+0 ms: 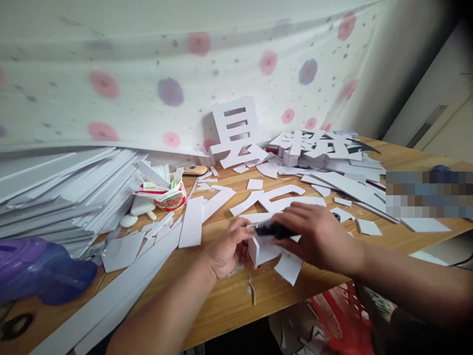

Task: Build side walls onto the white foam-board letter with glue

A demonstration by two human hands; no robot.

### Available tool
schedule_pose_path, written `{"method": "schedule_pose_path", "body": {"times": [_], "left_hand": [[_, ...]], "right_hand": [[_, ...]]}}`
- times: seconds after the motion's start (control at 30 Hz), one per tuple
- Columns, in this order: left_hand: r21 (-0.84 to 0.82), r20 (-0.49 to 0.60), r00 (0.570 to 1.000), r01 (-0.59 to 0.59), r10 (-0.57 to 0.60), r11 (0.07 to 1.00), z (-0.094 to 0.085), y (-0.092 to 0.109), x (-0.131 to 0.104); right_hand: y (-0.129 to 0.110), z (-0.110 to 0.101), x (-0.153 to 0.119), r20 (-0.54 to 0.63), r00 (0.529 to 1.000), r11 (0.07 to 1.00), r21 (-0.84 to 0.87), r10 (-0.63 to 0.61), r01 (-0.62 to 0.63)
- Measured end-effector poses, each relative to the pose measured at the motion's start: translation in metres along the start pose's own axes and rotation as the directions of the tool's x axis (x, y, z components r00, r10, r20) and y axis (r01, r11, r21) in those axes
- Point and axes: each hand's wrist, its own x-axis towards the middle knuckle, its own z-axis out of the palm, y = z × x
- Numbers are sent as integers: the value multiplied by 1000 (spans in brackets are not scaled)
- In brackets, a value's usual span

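Note:
My left hand (229,250) pinches a small white foam board piece (266,251) with an upright edge strip, close to the table's front edge. Wrapped in the fingers of my right hand (320,236) is a black tool (273,230), its tip at the top of that piece near my left thumb. The tool's exact kind is unclear, as it is blurred and partly covered. Below my right hand lies a loose white scrap (289,267). Just beyond both hands rest cut-out white strokes (281,195), some curved. A thin curled offcut (252,291) lies nearer me.
A large stack of white boards (70,187) fills the left, beside a paper tub (173,196) of strips. A cut-out character (236,123) leans on the flowered curtain (140,74). More cut-outs (325,148) pile up right. A purple-blue object (48,271) sits front left; red plastic (343,320) is below.

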Motion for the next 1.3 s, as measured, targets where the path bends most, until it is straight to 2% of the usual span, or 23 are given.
{"method": "schedule_pose_path", "body": {"times": [0.07,0.17,0.27,0.43,0.63,0.73,0.8,0.83,0.97,1.0,1.03,1.1,1.13,1.2,1.23,1.3], "left_hand": [[32,2,1000,5,-5,999,0,0,1],[69,-26,1000,-7,9,998,-2,1,3],[141,-48,999,3,3,990,-6,3,4],[288,-90,996,11,16,958,-5,7,2],[498,-124,986,-34,110,866,-9,13,4],[594,-219,941,-80,257,800,-17,19,6],[632,-281,889,-111,360,767,-21,22,6],[646,-299,868,-121,396,754,-23,24,6],[699,-298,827,-151,477,699,-27,25,8],[712,-293,820,-156,491,684,-29,25,8],[723,-290,814,-159,504,672,-31,25,9],[742,-292,796,-162,530,651,-36,24,10],[751,-293,789,-160,540,641,-39,23,11],[802,-294,784,-109,547,587,-43,23,13],[826,-291,780,-88,554,557,-45,23,13],[864,-312,752,-30,581,503,-46,24,14]], "right_hand": [[12,-6,2,-162,976,989,26,146,-144],[33,-19,1,-334,871,932,91,361,-351],[51,-35,-3,-360,779,855,139,513,-500],[64,-58,-13,-290,621,680,186,728,-710],[69,-72,-31,-303,530,582,115,792,-805],[74,-74,-44,-338,518,582,120,785,-804],[79,-75,-53,-352,536,618,183,767,-764],[82,-77,-57,-356,531,624,240,769,-744],[92,-88,-73,-350,437,560,505,829,-657],[93,-91,-77,-349,438,560,560,828,-611],[94,-96,-82,-344,471,577,596,812,-559],[91,-104,-91,-343,592,663,565,729,-490],[88,-107,-95,-331,668,728,482,666,-487],[80,-111,-102,-294,809,860,212,509,-464],[74,-112,-105,-261,876,912,61,406,-405],[64,-112,-107,-180,965,959,-176,192,-224]]}}
